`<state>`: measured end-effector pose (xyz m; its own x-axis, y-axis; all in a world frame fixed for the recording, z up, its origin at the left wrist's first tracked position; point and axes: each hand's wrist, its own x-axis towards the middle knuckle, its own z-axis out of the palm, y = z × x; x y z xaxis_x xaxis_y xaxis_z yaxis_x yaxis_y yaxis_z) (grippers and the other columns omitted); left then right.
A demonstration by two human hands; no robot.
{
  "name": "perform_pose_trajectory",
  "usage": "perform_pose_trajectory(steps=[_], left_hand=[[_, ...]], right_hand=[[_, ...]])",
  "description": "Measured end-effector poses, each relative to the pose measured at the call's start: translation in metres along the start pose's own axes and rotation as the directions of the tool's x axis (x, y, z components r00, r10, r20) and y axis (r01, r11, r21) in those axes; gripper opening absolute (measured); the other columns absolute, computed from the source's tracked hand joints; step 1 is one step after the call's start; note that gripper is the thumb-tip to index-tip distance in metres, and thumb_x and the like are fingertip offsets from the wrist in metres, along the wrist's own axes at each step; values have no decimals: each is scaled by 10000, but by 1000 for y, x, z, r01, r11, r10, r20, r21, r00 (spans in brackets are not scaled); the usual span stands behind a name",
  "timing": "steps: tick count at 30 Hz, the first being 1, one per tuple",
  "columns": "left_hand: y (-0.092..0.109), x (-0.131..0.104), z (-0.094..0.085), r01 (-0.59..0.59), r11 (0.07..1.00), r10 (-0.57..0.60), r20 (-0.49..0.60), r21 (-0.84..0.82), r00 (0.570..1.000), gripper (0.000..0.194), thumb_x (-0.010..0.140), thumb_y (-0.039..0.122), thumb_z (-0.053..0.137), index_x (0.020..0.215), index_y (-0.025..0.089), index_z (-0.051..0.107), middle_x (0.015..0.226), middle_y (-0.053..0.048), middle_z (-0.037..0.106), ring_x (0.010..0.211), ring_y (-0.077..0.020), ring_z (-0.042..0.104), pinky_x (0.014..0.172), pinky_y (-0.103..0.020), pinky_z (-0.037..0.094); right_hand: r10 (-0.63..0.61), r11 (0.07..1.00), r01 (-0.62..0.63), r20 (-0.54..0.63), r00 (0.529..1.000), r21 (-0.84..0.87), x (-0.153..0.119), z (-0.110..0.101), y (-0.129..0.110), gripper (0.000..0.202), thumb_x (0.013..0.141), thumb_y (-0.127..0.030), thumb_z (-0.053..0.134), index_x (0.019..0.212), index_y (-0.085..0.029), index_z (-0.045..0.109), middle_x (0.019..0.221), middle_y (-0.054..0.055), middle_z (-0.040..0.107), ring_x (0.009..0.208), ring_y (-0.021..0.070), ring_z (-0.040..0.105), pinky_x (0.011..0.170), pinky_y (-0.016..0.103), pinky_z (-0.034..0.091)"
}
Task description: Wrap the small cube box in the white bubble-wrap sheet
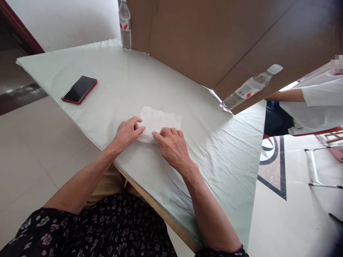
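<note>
A white paper tissue (160, 119), roughly rectangular and with a rumpled near edge, lies on the pale green table cover in front of me. My left hand (128, 134) is at its left end, fingers curled and thumb pressed at the near left corner. On the near right part rests my right hand (173, 146), its fingers bent over the tissue and its thumb at the near edge. Both hands close on the tissue; the undersides of the fingers are hidden.
A phone in a red case (79, 90) lies at the left. Behind stands a large brown cardboard panel (182, 39), with a water bottle (125, 26) at its left and a tilted bottle (249, 89) against its right side. Another person in a white shirt (316, 103) sits at the right.
</note>
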<state>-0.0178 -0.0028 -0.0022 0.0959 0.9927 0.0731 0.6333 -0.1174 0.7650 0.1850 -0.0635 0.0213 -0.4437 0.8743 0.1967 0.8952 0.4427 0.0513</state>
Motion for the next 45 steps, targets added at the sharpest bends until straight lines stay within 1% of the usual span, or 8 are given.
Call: perform_pose_trajectory(steps=[10, 15, 18, 21, 28, 35, 39, 45], left_hand=[[0, 9, -31, 154, 983, -177, 284, 100, 943, 568, 711, 518, 728, 1130, 142, 649, 705, -57, 723, 578, -221, 671, 527, -286, 444], [11, 12, -23, 353, 936, -327, 352, -11, 877, 390, 688, 386, 764, 1000, 180, 655, 526, 5, 613, 453, -204, 575, 473, -309, 418], [16, 11, -16, 401, 902, -328, 348, -160, 878, 158, 682, 286, 745, 727, 209, 615, 581, 1, 587, 507, -165, 550, 488, -296, 412], [23, 9, -10, 396, 874, -299, 329, -281, 896, 221, 681, 217, 712, 576, 207, 518, 573, 21, 521, 518, -119, 491, 494, -265, 392], [39, 8, 1, 496, 724, -309, 417, -479, 855, 140, 664, 161, 669, 617, 191, 541, 594, 7, 560, 550, -121, 538, 476, -253, 448], [44, 10, 6, 474, 707, -255, 435, -525, 864, 138, 665, 151, 678, 668, 184, 544, 605, 0, 585, 557, -133, 571, 569, -327, 554], [51, 10, 5, 408, 783, -196, 436, -469, 878, 53, 662, 165, 637, 708, 163, 612, 624, -13, 620, 589, -142, 611, 558, -291, 544], [54, 10, -6, 222, 922, -8, 557, -319, 831, 320, 646, 138, 555, 919, 152, 721, 781, -27, 683, 709, -160, 638, 720, -337, 583]], right_hand=[[-114, 992, 117, 64, 991, -45, 14, -9, 5, 264, 955, -106, 435, 1014, -204, 672, 949, 111, 642, 830, 236, 463, 727, 382, 217], [-111, 993, 113, 50, 993, -33, 14, -8, 5, 260, 931, -91, 453, 1009, -203, 673, 959, 113, 638, 829, 237, 454, 723, 380, 215], [-105, 994, 105, 47, 993, -15, 14, -9, 3, 263, 933, -94, 450, 1004, -201, 679, 962, 122, 641, 841, 247, 459, 712, 384, 211], [-95, 995, 95, 59, 994, -4, 15, -10, 2, 262, 929, -90, 457, 995, -201, 685, 961, 126, 646, 850, 251, 472, 708, 386, 210], [-97, 995, 96, 79, 992, 8, 20, -11, 4, 224, 956, -136, 481, 1059, -201, 669, 998, 122, 686, 897, 253, 529, 728, 383, 236], [-49, 997, 43, 98, 994, 60, 24, -15, 5, 211, 957, -213, 539, 1144, -130, 592, 995, 134, 721, 942, 275, 602, 754, 368, 239], [-15, 993, 4, 92, 996, 119, 26, -13, 7, 181, 938, -210, 551, 1095, -132, 596, 970, 125, 730, 916, 270, 618, 757, 359, 254], [13, 931, -11, -3, 1000, 365, 11, -15, 20, 250, 904, -253, 597, 1141, -176, 613, 1028, 91, 749, 951, 265, 635, 829, 374, 355]])
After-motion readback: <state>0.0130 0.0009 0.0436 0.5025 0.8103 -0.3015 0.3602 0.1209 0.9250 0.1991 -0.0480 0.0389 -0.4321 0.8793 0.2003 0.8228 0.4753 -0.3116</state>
